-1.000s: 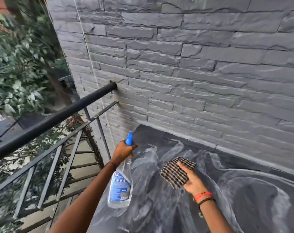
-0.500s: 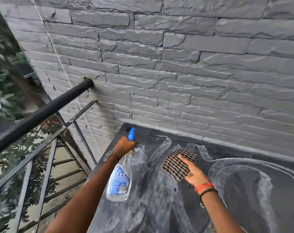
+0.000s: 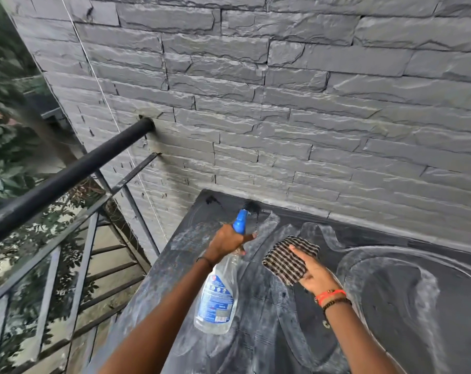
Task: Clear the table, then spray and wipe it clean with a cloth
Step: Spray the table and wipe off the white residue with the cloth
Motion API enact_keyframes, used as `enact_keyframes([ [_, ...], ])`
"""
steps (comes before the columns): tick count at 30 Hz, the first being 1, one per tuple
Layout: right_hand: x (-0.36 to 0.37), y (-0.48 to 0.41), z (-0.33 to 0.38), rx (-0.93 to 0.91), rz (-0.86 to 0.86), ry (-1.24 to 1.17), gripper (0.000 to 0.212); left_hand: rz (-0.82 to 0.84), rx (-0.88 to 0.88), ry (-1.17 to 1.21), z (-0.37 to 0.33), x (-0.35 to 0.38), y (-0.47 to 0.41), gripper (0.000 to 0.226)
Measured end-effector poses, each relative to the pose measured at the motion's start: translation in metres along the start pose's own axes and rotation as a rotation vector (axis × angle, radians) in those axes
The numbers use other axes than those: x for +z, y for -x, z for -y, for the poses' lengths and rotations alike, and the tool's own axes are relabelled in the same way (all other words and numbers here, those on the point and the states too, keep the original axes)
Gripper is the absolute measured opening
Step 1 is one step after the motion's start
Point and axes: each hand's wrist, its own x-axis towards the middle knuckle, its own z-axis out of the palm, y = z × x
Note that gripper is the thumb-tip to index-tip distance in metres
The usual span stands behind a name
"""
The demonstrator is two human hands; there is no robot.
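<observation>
A person's left hand (image 3: 226, 242) grips the neck of a clear spray bottle (image 3: 218, 292) with a blue nozzle, held in the air above the left edge of a dark table (image 3: 407, 306), nozzle aimed toward the far left corner where the table meets a grey stone wall (image 3: 283, 103). The right hand (image 3: 314, 273) presses flat, fingers spread, on a checked cloth (image 3: 284, 261) lying on the tabletop near the far edge, amid pale streaks; a black railing (image 3: 67, 174) runs along the left.
</observation>
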Motion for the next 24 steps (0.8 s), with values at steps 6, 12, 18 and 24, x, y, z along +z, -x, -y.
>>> enact_keyframes([
  [6,0.01,0.001,-0.015,0.051,0.006,0.045,0.009,-0.158,-0.054,0.115,0.032,-0.025,0.038,0.025],
  [12,0.02,0.006,-0.032,0.088,0.048,0.095,0.009,-0.296,-0.162,0.016,0.058,-0.058,0.081,0.032],
  [18,0.026,0.0,-0.048,0.138,0.044,0.12,0.032,-0.327,-0.216,0.083,0.075,-0.06,0.124,0.028],
  [24,0.025,-0.002,-0.057,0.156,0.034,0.156,0.036,-0.236,-0.221,0.036,0.08,-0.025,0.16,0.029],
])
